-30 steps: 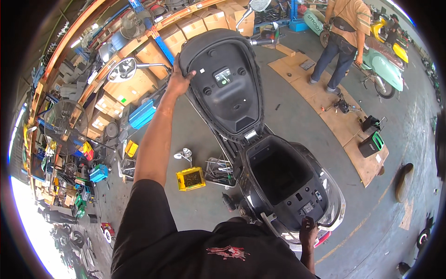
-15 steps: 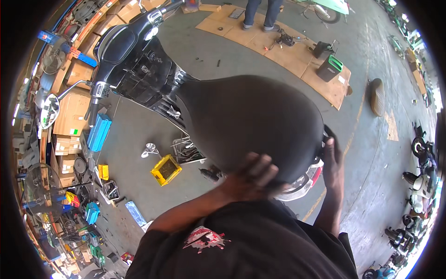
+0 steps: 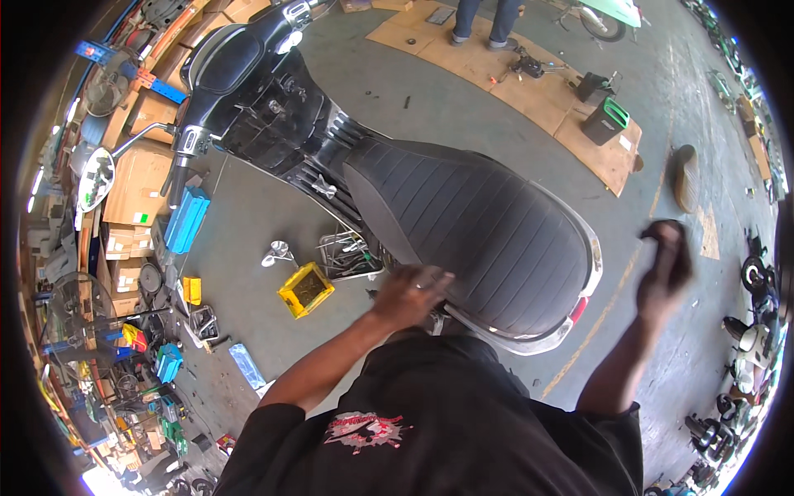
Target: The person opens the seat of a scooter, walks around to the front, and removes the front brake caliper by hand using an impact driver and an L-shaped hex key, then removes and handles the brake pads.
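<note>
A scooter's long black seat (image 3: 488, 240), ribbed across its top, lies over the body, with a chrome rail (image 3: 550, 339) curving round its tail. At the seat's near edge is my left hand (image 3: 407, 298), fingers loosely bent and a little smeared, nothing seen in it; whether it touches the seat I cannot tell. Out to the right, apart from the scooter, my right hand (image 3: 668, 263) hangs in the air, fingers bent but apart from the palm and nothing visible in them. The black front of the scooter (image 3: 269, 107) and its handlebar grip (image 3: 178, 183) stand at upper left.
Beyond the near side of the scooter are a yellow bin (image 3: 306, 291), a metal tool tray (image 3: 351, 252) and a blue toolbox (image 3: 188, 219). Cardboard sheets (image 3: 488, 66) lie beyond it, under a person's legs (image 3: 484, 21) and a black bin (image 3: 606, 122). Shelves with boxes (image 3: 136, 190) line the left.
The seat looked larger and smooth; now it sits lower, its ribs and rear rail showing. My right hand has left its rear edge and swung right. My left hand has slid left.
</note>
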The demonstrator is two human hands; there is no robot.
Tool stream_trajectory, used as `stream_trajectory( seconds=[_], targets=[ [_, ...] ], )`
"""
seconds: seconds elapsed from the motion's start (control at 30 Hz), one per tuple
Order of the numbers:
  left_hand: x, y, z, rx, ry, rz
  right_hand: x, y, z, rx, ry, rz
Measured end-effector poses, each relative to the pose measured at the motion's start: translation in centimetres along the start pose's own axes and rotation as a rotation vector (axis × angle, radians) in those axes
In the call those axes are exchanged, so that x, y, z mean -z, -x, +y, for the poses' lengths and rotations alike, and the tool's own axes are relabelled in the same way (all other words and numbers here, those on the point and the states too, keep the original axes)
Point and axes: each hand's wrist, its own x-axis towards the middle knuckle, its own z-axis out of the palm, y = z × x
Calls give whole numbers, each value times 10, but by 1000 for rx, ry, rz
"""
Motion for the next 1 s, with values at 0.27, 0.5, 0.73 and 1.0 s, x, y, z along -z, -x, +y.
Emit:
stream_trajectory(
  seconds=[0.27,0.5,0.73,1.0],
  targets=[
    [62,145,-86,866,-196,-40,-99,126,211,-265,-185,-104],
    [182,173,-203,980,-476,382,-90,128,149,-381,409,60],
    [312,69,-326,980,-306,272,-58,109,143,-1015,358,-248],
    [302,37,-357,1117,-362,246,-54,121,161,-991,287,-182]
  ],
)
